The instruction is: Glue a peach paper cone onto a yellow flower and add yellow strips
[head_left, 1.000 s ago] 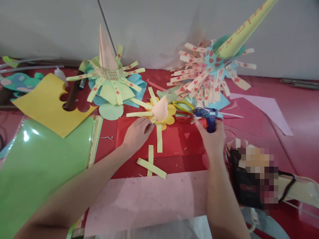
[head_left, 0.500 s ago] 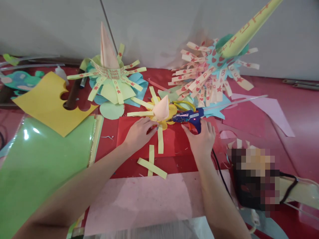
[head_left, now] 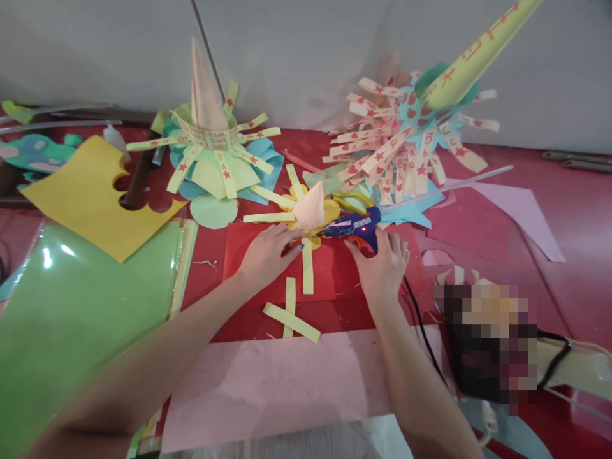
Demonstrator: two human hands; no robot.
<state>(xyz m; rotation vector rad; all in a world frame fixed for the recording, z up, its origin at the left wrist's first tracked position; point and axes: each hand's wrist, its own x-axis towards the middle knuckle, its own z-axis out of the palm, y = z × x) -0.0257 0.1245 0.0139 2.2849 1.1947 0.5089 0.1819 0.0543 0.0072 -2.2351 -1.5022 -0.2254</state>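
Right hand [head_left: 384, 271] is gripping a hot-glue gun [head_left: 354, 224] at four o'clock from the paper cone [head_left: 309, 208], likely gluing, next needing steadiness. Left hand [head_left: 266, 256], at seven, is apparently pinching something hidden.

A blue plastic glue gun [head_left: 368, 228] bars the pink paper cone [head_left: 309, 207] at four o'clock; flat red paper [head_left: 332, 274] leaves five passable.

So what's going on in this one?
The person's right hand has a blue glue gun in its grip, aimed toward the base of a small pale pink cone on a yellow paper flower. The left hand is at the cone's near side; what, if anything, it pinches can't be made out. Two pale yellow strips lie crossed nearer the person.
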